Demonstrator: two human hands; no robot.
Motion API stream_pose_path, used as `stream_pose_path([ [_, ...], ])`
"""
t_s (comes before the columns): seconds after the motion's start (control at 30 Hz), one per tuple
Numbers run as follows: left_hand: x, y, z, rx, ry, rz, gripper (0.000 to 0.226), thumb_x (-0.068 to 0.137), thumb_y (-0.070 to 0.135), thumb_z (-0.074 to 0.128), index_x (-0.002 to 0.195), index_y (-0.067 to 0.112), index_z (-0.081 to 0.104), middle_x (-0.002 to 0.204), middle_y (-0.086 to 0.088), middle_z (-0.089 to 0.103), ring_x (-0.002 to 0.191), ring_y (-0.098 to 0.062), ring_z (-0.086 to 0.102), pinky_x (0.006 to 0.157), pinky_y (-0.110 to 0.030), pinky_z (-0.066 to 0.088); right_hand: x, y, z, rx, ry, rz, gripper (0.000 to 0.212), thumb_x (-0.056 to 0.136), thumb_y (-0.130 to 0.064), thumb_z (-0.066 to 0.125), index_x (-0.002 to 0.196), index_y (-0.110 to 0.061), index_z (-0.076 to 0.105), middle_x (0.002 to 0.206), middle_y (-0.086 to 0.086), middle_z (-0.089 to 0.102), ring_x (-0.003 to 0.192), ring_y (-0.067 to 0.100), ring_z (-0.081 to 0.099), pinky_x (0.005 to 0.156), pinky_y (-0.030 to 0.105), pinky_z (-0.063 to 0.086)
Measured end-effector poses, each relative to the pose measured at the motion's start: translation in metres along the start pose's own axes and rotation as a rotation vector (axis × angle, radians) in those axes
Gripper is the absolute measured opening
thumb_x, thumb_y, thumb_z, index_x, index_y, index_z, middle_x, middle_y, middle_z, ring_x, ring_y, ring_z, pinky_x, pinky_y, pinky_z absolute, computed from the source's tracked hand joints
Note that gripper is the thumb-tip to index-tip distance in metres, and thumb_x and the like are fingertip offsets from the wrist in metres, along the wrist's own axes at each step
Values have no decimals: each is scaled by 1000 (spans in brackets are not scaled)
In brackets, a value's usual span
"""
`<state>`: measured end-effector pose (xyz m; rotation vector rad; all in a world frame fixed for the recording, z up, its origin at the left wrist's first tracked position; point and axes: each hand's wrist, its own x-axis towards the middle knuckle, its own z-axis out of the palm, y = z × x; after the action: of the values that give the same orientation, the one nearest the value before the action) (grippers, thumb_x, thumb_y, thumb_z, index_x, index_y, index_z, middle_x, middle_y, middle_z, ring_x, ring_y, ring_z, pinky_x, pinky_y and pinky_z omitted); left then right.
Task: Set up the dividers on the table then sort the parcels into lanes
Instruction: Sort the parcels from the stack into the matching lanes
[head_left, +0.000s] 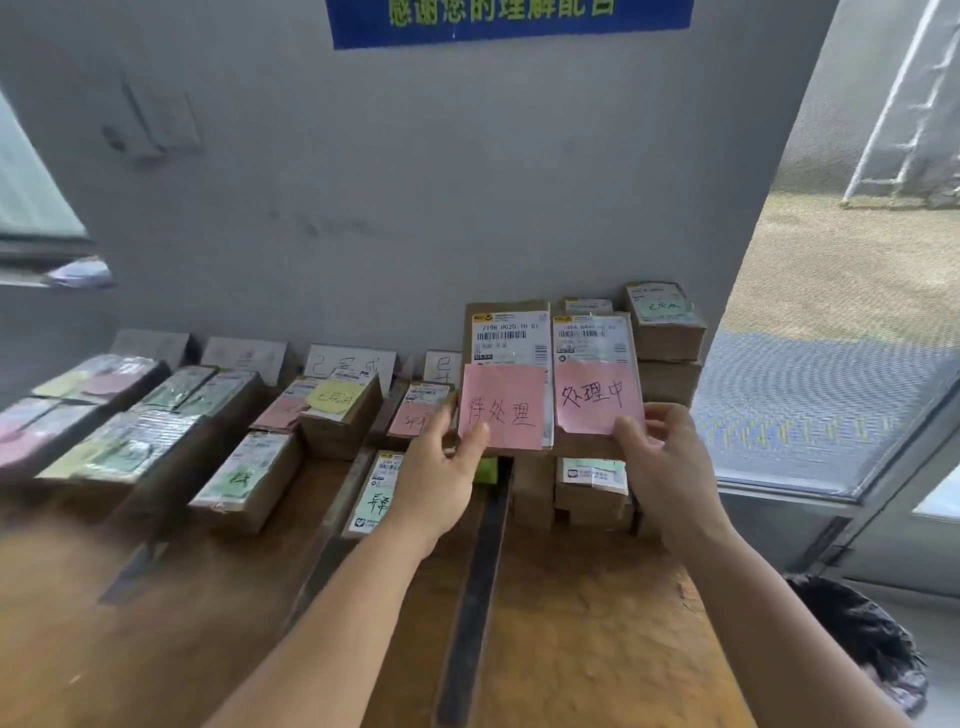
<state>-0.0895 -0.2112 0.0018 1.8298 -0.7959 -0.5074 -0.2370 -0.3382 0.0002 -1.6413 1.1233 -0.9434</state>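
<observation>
My left hand (441, 467) grips a cardboard parcel (506, 332) with a pink handwritten note, held upright above the table. My right hand (670, 467) grips a second parcel (592, 338) with its own pink note, side by side with the first. Dark divider strips (478, 597) lie lengthwise on the wooden table (597, 623) and split it into lanes. Several labelled parcels (249, 478) lie in the left and middle lanes. A stack of unsorted parcels (665, 332) stands at the back right, against the wall.
White lane cards (348, 364) lean on the grey wall behind the lanes. A glass door (831, 389) is at the right. A dark bin bag (862, 644) sits low right, beside the table's edge. More small boxes (592, 493) rest under the held parcels.
</observation>
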Motion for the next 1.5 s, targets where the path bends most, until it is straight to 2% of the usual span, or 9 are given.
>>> stream_pose_path([
  [0.1, -6, -11, -28, 0, 24, -5, 56, 97, 46, 45, 148, 30, 30, 144, 9, 45, 137, -16, 37, 110, -36, 32, -12, -11, 23, -1, -15, -1, 24, 91, -27, 56, 112, -17, 52, 103, -2, 62, 90, 14, 58, 79, 35, 48],
  [0.27, -16, -39, -85, -51, 38, -6, 52, 96, 46, 48, 145, 35, 36, 133, 12, 56, 124, -9, 49, 99, -27, 40, -44, -32, 69, 12, -73, 6, 22, 94, -28, 54, 114, -20, 49, 96, -10, 57, 81, 4, 55, 58, 22, 41],
  [0.4, -31, -59, -136, -58, 67, -13, 59, 90, 54, 49, 143, 36, 35, 133, 11, 56, 125, -10, 49, 105, -36, 41, -78, -50, 111, 38, -86, 30, 29, 92, -30, 56, 119, -19, 50, 105, -5, 61, 87, 8, 57, 70, 26, 46],
  [0.53, -44, -85, -189, -76, 96, -39, 78, 78, 66, 51, 148, 40, 26, 139, 6, 52, 130, -18, 46, 107, -49, 40, -113, -67, 155, 71, -87, 44, 28, 92, -29, 56, 117, -20, 50, 100, -7, 59, 81, 3, 55, 66, 25, 44],
  [0.7, -55, -111, -246, -114, 123, -36, 57, 93, 45, 53, 146, 34, 34, 129, 8, 60, 122, -13, 52, 106, -43, 43, -153, -88, 207, 118, -110, 74, 27, 91, -28, 58, 114, -22, 46, 104, -2, 64, 92, 16, 63, 77, 32, 54],
  [0.83, -64, -128, -293, -147, 172, -52, 48, 94, 41, 53, 140, 33, 41, 122, 8, 62, 115, -16, 56, 100, -39, 49, -177, -104, 247, 112, -136, 74, 30, 92, -28, 58, 119, -19, 49, 106, -3, 62, 92, 13, 57, 61, 18, 41],
  [0.93, -66, -142, -325, -162, 217, -78, 36, 94, 39, 54, 129, 37, 44, 120, 7, 63, 110, -15, 58, 93, -33, 53, -190, -116, 277, 91, -180, 71, 37, 93, -31, 58, 126, -19, 47, 114, -1, 63, 99, 17, 59, 73, 28, 49],
  [1.23, -68, -177, -407, -193, 383, -135, 50, 93, 47, 54, 139, 32, 44, 118, 5, 66, 115, -21, 57, 95, -47, 51, -207, -148, 365, 53, -385, -24, 42, 96, -33, 54, 134, -19, 41, 118, -1, 61, 105, 18, 57, 81, 31, 52],
  [1.5, -24, -198, -475, -217, 445, -142, 37, 99, 33, 49, 136, 32, 45, 111, 4, 67, 109, -18, 60, 95, -40, 52, -183, -168, 460, 26, -522, -54, 40, 96, -34, 54, 131, -18, 40, 111, -5, 55, 85, 5, 48, 60, 14, 39],
])
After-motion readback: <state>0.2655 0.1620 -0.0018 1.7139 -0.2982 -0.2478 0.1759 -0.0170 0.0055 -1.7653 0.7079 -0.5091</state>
